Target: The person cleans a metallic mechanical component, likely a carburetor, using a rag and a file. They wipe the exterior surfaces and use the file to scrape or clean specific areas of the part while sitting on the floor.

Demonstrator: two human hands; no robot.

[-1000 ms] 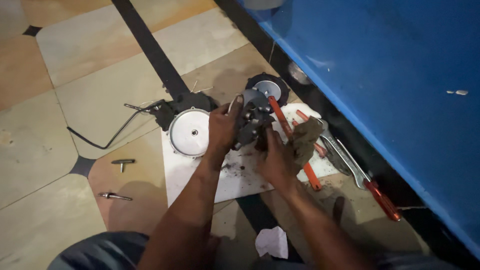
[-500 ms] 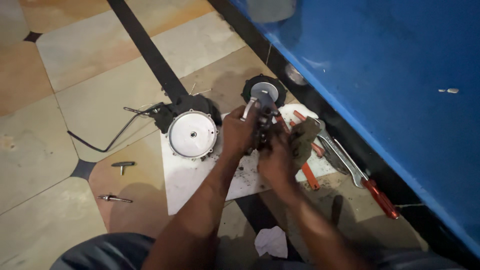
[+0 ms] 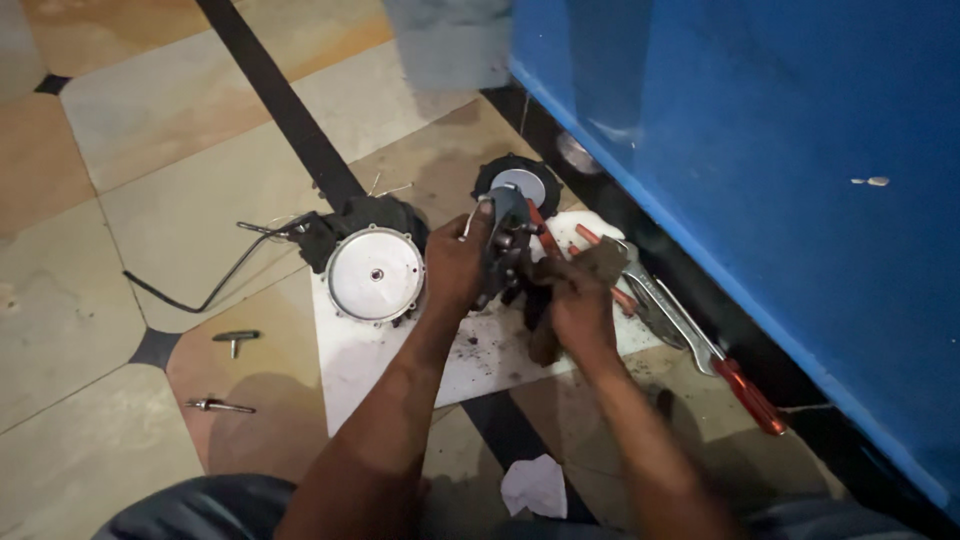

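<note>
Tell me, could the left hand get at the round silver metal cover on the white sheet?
Probably yes. The round silver metal cover lies face up just beside the left hand with nothing between them, but that hand grips a dark metal part and would need to let go first.

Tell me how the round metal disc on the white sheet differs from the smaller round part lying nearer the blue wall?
The round metal disc looks larger and shows a wide silver face with a thin rim; the smaller round part has a small pale centre inside a broad black ring. The disc rests on the white sheet, left of the left hand; the smaller part lies on the floor tiles beyond the hands. Both are circular, lie flat and are untouched.
</note>
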